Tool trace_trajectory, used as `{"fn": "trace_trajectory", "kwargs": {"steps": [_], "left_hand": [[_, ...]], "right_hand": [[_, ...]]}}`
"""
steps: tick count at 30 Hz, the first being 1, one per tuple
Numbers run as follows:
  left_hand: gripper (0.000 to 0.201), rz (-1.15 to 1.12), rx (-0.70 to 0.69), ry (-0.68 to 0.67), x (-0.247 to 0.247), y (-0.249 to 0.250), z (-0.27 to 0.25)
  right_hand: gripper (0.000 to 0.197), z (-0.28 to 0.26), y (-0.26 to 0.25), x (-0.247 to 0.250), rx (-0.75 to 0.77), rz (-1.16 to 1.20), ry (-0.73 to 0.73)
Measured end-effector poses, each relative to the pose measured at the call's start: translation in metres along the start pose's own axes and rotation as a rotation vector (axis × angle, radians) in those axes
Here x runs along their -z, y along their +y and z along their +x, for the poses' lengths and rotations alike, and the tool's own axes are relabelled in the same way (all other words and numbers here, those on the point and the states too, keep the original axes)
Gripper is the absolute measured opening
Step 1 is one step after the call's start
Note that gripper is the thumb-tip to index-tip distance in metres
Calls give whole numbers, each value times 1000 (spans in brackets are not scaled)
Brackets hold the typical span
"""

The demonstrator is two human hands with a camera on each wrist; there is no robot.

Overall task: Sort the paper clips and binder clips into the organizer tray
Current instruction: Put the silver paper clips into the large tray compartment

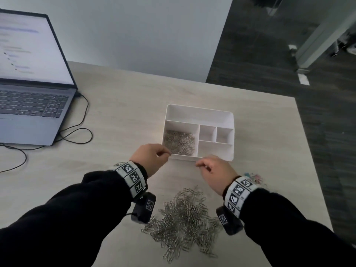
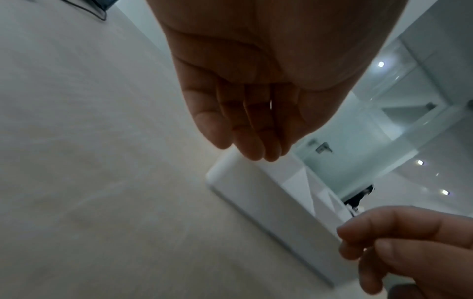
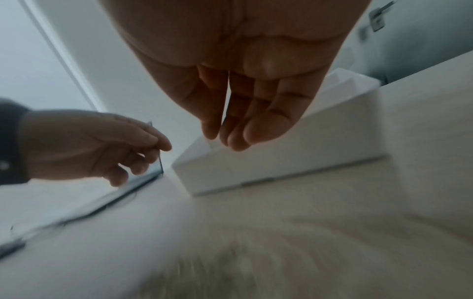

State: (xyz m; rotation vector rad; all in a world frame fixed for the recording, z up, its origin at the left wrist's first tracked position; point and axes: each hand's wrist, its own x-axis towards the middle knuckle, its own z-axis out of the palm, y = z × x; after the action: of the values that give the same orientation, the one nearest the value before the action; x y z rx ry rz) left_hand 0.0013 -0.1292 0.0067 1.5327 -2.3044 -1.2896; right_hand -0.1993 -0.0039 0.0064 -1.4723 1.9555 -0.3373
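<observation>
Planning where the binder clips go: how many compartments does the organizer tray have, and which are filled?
5. Organizer tray: long back compartment, large front-left one holding paper clips, two small middle-right ones, and a front-right one; the other four look empty.

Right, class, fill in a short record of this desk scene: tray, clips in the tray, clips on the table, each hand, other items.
tray: white organizer tray, five compartments
in tray: silver paper clips, near-left compartment only
on table: loose paper clip pile; pastel clips beside the right wrist
left hand: by the tray's near-left corner, fingers curled
right hand: at the tray's near edge, fingers curled
other: open laptop, far left
</observation>
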Motion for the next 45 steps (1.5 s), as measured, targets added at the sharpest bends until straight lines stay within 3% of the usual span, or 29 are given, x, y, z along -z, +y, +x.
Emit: {"fn": "trace_trajectory", "kwargs": {"steps": [3, 7, 11, 18, 22, 25, 28, 33, 40, 45], "left_hand": [[28, 201, 48, -163, -21, -17, -21], [59, 467, -9, -326, -50, -27, -45], [75, 638, -145, -368, -76, -23, -69], [98, 692, -244, -382, -93, -28, -93], [128, 761, -184, -307, -89, -34, -101], [139, 799, -158, -326, -87, -34, -106], [135, 804, -166, -339, -93, -35, -111], [121, 733, -161, -326, -104, -30, -110], [55, 596, -170, -325, -108, -19, -97], [34, 545, -168, -338, -105, -23, -85]], "right_hand": [[38, -17, 22, -23, -65, -133, -122], [56, -32, 32, -48, -105, -262, -185], [64, -44, 26, -68, -9, -346, -219], [82, -72, 32, -75, 105, -416, -289], [103, -85, 41, -73, 39, -409, -237], [117, -90, 44, -74, -34, -409, -240], [115, -95, 41, -80, -38, -386, -248], [94, -92, 36, -91, -15, -263, -211], [49, -79, 25, -93, 3, -154, -208], [30, -71, 22, -93, -31, -87, -206]]}}
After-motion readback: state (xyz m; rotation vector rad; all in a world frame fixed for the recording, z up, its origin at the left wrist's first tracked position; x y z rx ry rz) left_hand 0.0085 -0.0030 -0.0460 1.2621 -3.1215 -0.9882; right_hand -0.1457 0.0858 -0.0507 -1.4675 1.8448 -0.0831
